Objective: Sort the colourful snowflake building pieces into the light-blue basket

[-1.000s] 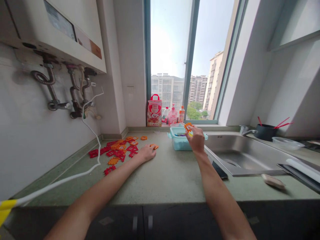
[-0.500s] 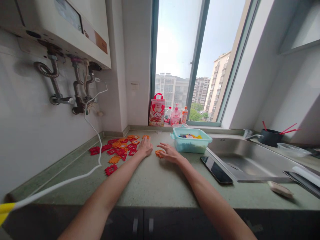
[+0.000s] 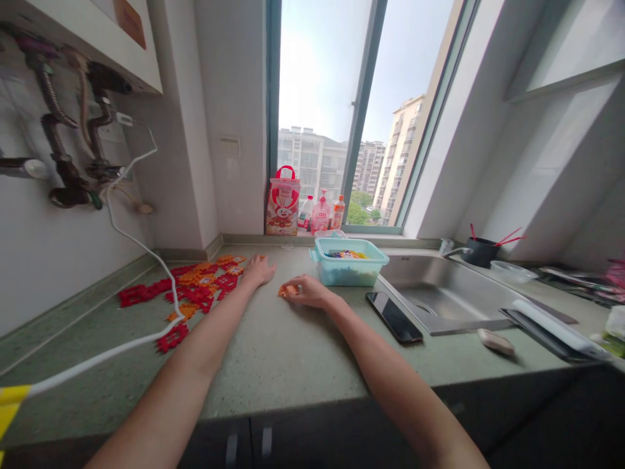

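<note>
My right hand (image 3: 311,291) has its thumb and fingers closed around an orange interlocking toy piece (image 3: 283,291) at the counter surface. To its left, my left hand (image 3: 260,271) lies palm down with its fingers stretched out, the tips touching another orange piece at the far side. A spread of red pieces (image 3: 134,295) and orange pieces (image 3: 188,310), some with white printed patches, covers the counter left of my left hand. Behind my right hand stands a light-blue plastic tub (image 3: 349,271) holding blue, purple and yellow pieces.
A white cable (image 3: 122,345) crosses the pieces on the left. Right of my right arm lie a black phone (image 3: 393,316) and a steel sink (image 3: 454,293). A soap-like bar (image 3: 497,341) sits before the sink. Bottles (image 3: 321,213) and a pink bag (image 3: 283,207) stand at the window.
My right fingers have closed from spread apart onto the orange piece. My left hand stays by the pile. The view has turned right, so everything appears shifted left.
</note>
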